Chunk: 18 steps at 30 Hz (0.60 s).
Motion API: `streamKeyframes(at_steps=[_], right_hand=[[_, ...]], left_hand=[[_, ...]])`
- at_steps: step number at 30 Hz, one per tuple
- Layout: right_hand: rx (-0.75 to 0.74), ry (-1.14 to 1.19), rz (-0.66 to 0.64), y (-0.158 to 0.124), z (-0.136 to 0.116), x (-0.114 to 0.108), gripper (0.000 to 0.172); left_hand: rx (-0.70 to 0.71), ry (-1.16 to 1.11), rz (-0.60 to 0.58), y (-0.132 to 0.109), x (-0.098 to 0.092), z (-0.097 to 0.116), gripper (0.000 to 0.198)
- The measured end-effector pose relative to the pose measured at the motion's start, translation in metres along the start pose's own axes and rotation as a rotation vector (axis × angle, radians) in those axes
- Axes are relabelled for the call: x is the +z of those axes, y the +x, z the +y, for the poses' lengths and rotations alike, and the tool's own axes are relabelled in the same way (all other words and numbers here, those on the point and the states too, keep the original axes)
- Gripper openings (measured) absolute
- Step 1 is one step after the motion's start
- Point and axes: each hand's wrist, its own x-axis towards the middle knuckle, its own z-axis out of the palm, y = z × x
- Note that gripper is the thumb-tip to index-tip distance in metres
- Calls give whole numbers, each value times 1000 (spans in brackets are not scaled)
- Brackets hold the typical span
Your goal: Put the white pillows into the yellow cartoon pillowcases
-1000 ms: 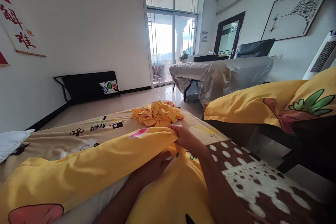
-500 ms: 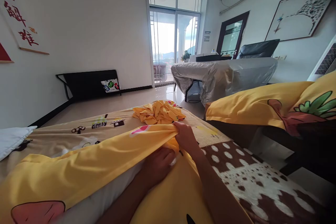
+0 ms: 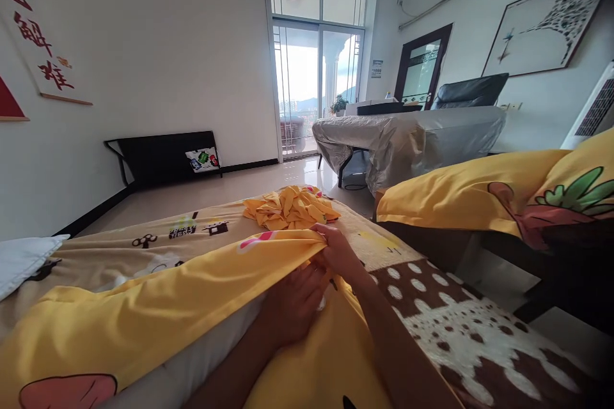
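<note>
A yellow cover [image 3: 192, 294] with a carrot print lies across the bed in front of me, its opening lifted along one edge. White filling [image 3: 192, 354], soft like a pillow or quilt, shows inside the opening. My right hand [image 3: 338, 249] is closed on the raised edge near its far corner. Just below and left of it, my left hand [image 3: 295, 297] is in the opening with its fingers curled against the yellow fabric; the fingertips are partly hidden. Beyond both hands sits a crumpled heap of yellow fabric [image 3: 290, 206].
The bed has a beige and brown patterned blanket [image 3: 432, 307]. A white pillow [image 3: 29, 262] lies at the left edge. A yellow carrot-print pillow [image 3: 460, 188] rests on dark furniture at the right. Farther off stand a plastic-covered desk [image 3: 407, 140] and a folded black frame [image 3: 163, 156].
My left hand has shifted slightly up and right, closer beneath my right hand, and its fingers have turned. My right hand still holds the cover's edge in nearly the same place.
</note>
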Motion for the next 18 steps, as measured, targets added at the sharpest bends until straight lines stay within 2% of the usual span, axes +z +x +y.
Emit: streamKeyframes(at_steps=[3,10,14,18], right_hand=[[17,54,-7,0,1,1,25],[-16,149,-30,2,2,3,23],[-22,22,-84,0,-1,-1,29],[-50,-266,-142,-2,-3,-6,27]], left_hand=[[1,13,-35,0,0,0,27],[-129,53,-103,5,-3,3,21],[-158,119,-183,4,-3,4,19],[-162,142,-251,0,-1,3,22]])
